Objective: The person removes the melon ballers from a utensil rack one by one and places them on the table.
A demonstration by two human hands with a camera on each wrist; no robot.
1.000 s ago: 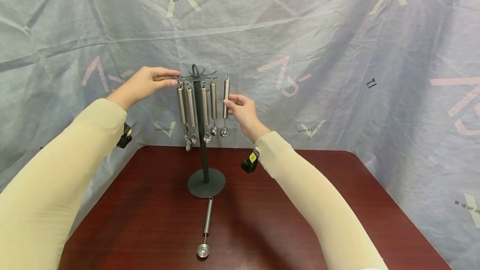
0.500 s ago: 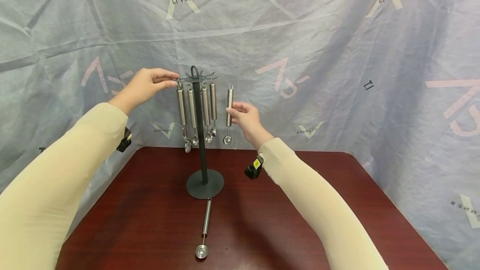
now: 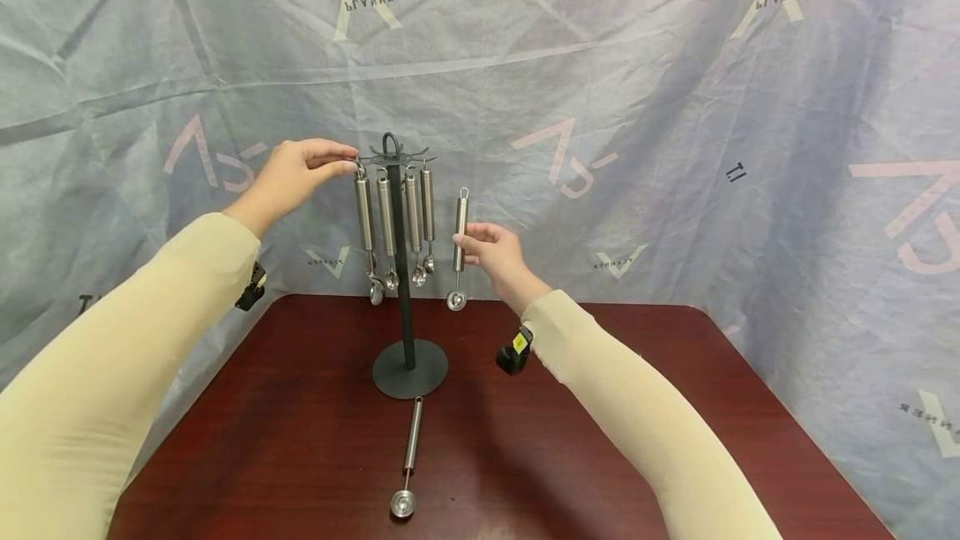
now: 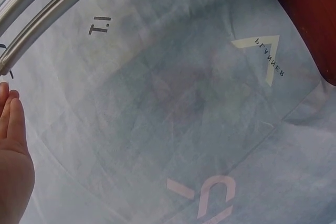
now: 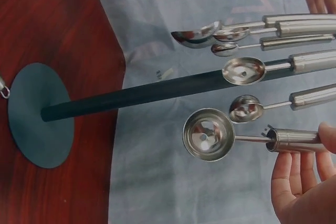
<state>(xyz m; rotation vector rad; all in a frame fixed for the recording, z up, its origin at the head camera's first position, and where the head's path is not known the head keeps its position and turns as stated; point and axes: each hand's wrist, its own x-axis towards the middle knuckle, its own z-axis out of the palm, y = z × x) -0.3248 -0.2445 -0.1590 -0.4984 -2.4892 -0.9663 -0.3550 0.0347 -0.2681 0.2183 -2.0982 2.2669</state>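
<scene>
In the head view a dark metal utensil rack [image 3: 405, 298] stands upright, with several steel-handled scoops [image 3: 387, 215] hanging from its hooks. At the rack's left side my left hand [image 3: 296, 169] pinches a hook tip between thumb and fingers; the left wrist view shows the fingers [image 4: 16, 116] beside a handle end, the pinch itself out of sight. My right hand [image 3: 495, 252] pinches the handle of a melon baller [image 3: 461, 232], upright, loop up, apart from the rack on its right. Its round bowl with a small hole [image 5: 209, 135] shows in the right wrist view.
Another melon baller [image 3: 411, 440] lies on the dark red table [image 3: 600, 423], in front of the rack's round base [image 3: 390, 382]. A grey printed cloth [image 3: 660, 107] hangs behind and at the sides.
My right hand has carried the melon baller down and slightly right, away from the rack's hooks. The left hand stays at the rack's left hook.
</scene>
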